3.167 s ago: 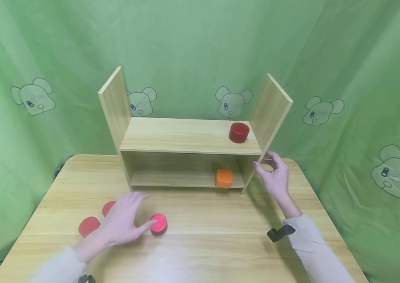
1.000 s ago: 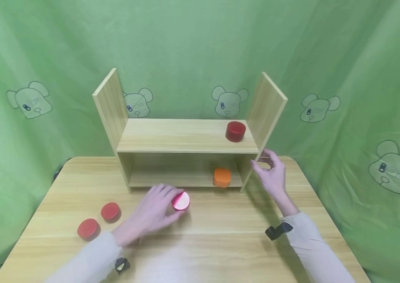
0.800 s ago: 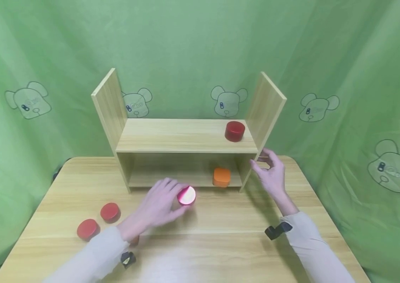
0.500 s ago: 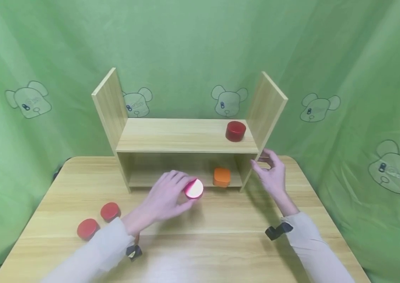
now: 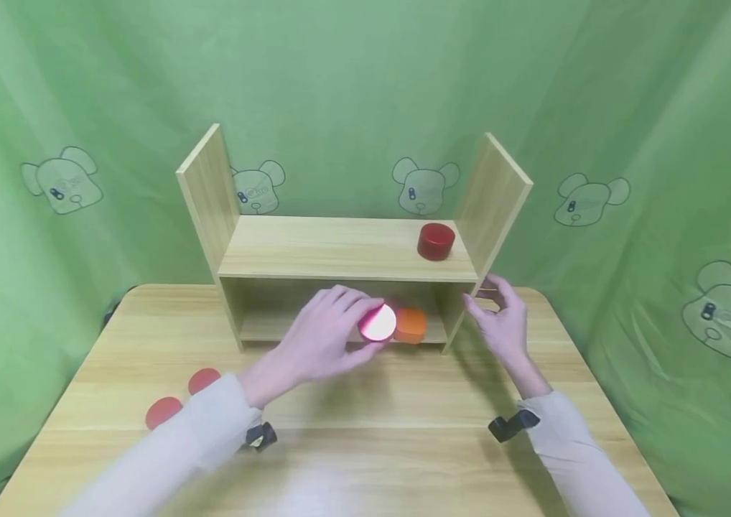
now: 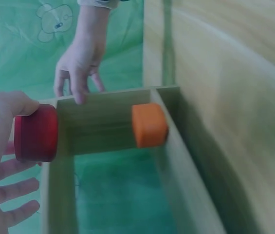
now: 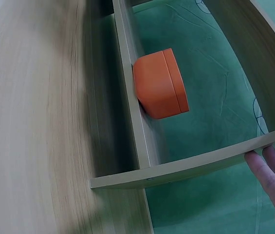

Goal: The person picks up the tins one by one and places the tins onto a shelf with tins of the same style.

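My left hand (image 5: 323, 334) holds a red round box (image 5: 378, 324) between thumb and fingers, its top shining with glare, in front of the lower level of a wooden shelf (image 5: 340, 248). In the head view the red box overlaps the left edge of an orange rounded-square box (image 5: 412, 327), which stands on the lower board. The left wrist view shows the thumb on the side of the held red box (image 6: 36, 133), apart from the orange box (image 6: 149, 125). My right hand (image 5: 501, 319) grips the shelf's right side panel, thumb and fingers on either side of its edge (image 7: 268, 141).
Another red round box (image 5: 435, 242) stands at the right end of the upper board. Two red round boxes (image 5: 163, 412) lie on the table (image 5: 436, 467) at the left, partly behind the left sleeve. A green curtain (image 5: 340, 86) hangs behind.
My left hand has taken hold of the red round box from the table and carried it right and up toward the lower level. My right hand stays at the side panel.
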A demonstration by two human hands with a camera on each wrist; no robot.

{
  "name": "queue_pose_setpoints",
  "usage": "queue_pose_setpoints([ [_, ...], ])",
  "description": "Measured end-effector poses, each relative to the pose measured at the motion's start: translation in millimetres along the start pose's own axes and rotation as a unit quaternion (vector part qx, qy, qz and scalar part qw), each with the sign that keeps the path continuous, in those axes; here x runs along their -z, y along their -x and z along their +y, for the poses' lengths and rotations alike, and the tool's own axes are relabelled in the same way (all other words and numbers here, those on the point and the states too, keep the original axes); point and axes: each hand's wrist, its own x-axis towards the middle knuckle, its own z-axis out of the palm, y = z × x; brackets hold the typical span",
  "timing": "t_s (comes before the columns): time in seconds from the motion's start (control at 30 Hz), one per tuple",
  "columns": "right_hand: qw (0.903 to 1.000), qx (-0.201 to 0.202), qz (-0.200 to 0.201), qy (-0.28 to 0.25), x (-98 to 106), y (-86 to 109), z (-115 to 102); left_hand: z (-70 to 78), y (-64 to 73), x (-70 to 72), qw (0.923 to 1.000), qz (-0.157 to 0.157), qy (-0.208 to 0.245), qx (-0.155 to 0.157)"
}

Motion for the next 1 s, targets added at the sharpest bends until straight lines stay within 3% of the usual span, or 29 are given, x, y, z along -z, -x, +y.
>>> queue_pose_setpoints([
  [0.27,1.0000,-0.002,0.000,0.006,-0.4,0.0,0.0,3.2,-28.7,14.3,0.9999,-0.008,-0.012,-0.007],
  [0.57,0.9999,-0.007,0.001,0.013,-0.1,0.2,0.9,-8.9,-61.9,23.2,0.9992,-0.039,-0.002,0.008],
  [0.77,1.0000,0.001,0.001,0.009,0.8,0.6,-1.7,-21.0,-81.2,22.5,0.9984,-0.050,0.001,0.027],
  [1.0,1.0000,0.008,0.000,0.005,-1.2,-0.2,-2.0,-32.5,-96.0,16.4,0.9941,-0.086,-0.009,0.065],
])
